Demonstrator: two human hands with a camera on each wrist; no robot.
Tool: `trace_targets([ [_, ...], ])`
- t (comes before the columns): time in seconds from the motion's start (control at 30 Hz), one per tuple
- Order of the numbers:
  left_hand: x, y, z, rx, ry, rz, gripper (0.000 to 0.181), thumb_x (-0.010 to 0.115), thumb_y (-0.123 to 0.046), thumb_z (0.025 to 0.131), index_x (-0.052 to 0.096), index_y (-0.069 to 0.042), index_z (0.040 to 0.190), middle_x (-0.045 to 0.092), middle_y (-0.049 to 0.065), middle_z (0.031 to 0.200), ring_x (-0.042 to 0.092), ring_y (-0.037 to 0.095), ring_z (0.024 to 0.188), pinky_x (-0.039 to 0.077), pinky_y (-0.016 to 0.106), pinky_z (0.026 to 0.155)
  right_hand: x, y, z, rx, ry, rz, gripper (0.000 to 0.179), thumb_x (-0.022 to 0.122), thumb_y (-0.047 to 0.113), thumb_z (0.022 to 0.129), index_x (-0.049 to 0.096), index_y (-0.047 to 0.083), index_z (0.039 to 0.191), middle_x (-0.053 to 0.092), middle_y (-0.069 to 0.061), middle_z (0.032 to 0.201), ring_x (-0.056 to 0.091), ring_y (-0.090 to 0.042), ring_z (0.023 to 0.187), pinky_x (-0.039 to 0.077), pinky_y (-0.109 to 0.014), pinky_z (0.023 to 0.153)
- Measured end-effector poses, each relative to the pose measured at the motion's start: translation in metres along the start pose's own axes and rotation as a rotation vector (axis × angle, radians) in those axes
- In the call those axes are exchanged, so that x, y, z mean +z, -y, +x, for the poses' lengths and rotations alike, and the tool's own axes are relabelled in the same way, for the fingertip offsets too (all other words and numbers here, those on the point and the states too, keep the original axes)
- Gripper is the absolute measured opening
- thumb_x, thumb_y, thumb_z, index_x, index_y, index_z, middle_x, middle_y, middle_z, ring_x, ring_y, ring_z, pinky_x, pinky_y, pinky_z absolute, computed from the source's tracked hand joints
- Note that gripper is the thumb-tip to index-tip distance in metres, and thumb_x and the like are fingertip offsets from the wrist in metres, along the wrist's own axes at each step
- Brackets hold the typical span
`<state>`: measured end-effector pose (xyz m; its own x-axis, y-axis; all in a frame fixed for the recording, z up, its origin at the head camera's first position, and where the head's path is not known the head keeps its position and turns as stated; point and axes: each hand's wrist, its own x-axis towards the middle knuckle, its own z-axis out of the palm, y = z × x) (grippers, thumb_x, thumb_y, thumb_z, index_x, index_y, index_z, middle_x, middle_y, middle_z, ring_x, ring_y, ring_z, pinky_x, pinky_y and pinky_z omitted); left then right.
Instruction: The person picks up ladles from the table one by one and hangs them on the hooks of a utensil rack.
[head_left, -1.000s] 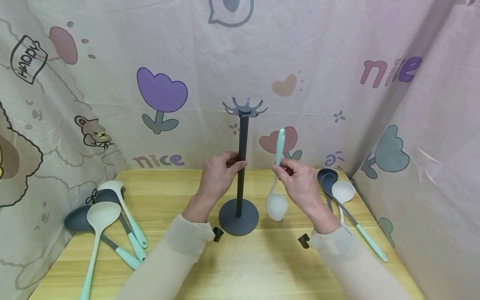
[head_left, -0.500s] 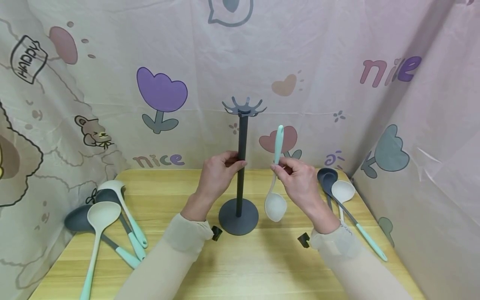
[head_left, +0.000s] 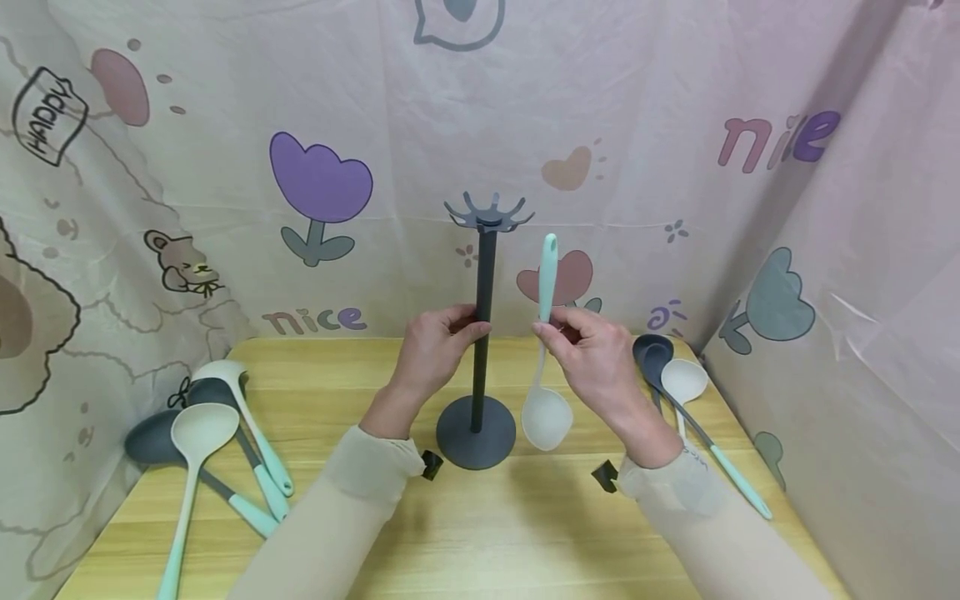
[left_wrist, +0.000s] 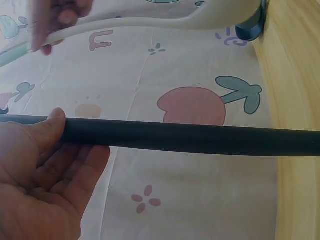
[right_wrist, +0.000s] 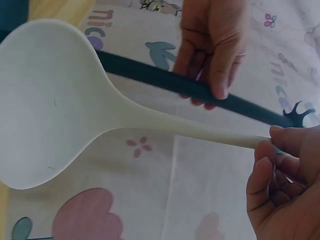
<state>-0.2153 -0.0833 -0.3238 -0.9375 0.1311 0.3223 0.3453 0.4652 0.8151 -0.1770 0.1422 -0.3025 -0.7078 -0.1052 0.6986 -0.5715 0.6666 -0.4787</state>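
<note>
Upright in the middle of the head view stands a dark grey utensil stand [head_left: 486, 275], with a ring of hooks on top and a round base on the table. My left hand [head_left: 433, 354] grips its pole between thumb and fingers, about halfway up. To the right of the pole, my right hand [head_left: 588, 346] pinches a white ladle [head_left: 547, 419] where its neck meets the mint-green handle [head_left: 548, 271]. The ladle hangs bowl down, handle tip a little below hook height. In the right wrist view its wide bowl [right_wrist: 47, 100] fills the left side.
On the wooden table [head_left: 480, 533], several ladles and spoons, including a white ladle [head_left: 204, 429], lie at the left. More utensils, among them a dark ladle [head_left: 654, 354] and a white one [head_left: 684, 381], lie at the right. A printed curtain [head_left: 637, 75] encloses the back and sides.
My right hand has moved left and slightly up, bringing the ladle nearer the stand, with its handle more upright. The left hand keeps its grip on the pole.
</note>
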Motion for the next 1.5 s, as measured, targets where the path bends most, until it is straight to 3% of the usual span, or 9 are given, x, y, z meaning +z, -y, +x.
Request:
trace_targets([
  [0.27, 0.002, -0.001, 0.000, 0.003, -0.022, -0.001, 0.036, 0.075, -0.028, 0.099, 0.075, -0.011, 0.131, 0.080, 0.007, 0.115, 0.078, 0.025, 0.105, 0.062, 0.042, 0.095, 0.004, 0.022, 0.009, -0.150, -0.073, 0.036, 0.012, 0.087, 0.015, 0.089, 0.080, 0.005, 0.091, 0.070, -0.004, 0.074, 0.064, -0.013, 0.064, 0.052, -0.025, 0.058],
  [0.6, 0.002, 0.002, 0.002, 0.047, -0.045, 0.014, 0.036, 0.075, -0.031, 0.098, 0.076, -0.013, 0.129, 0.080, 0.007, 0.115, 0.078, 0.025, 0.104, 0.063, 0.042, 0.092, 0.014, 0.038, 0.012, -0.182, -0.054, 0.100, 0.013, 0.087, 0.014, 0.089, 0.080, 0.004, 0.093, 0.071, -0.005, 0.075, 0.061, -0.012, 0.061, 0.049, -0.023, 0.055],
  [0.9, 0.003, 0.001, 0.000, 0.045, -0.048, 0.002, 0.034, 0.075, -0.028, 0.099, 0.077, -0.012, 0.128, 0.080, 0.007, 0.114, 0.078, 0.026, 0.105, 0.063, 0.042, 0.092, 0.021, 0.044, 0.019, -0.122, -0.004, 0.090, 0.013, 0.086, 0.020, 0.090, 0.081, 0.007, 0.092, 0.074, -0.003, 0.077, 0.067, -0.012, 0.065, 0.053, -0.027, 0.059],
  [1.5, 0.002, 0.004, 0.001, 0.047, -0.040, -0.042, 0.031, 0.075, -0.025, 0.099, 0.077, -0.012, 0.128, 0.080, 0.008, 0.115, 0.078, 0.027, 0.108, 0.062, 0.043, 0.093, 0.034, 0.041, 0.023, 0.005, 0.077, 0.105, 0.015, 0.086, 0.022, 0.091, 0.080, 0.008, 0.089, 0.070, 0.001, 0.070, 0.059, -0.010, 0.059, 0.046, -0.025, 0.054],
])
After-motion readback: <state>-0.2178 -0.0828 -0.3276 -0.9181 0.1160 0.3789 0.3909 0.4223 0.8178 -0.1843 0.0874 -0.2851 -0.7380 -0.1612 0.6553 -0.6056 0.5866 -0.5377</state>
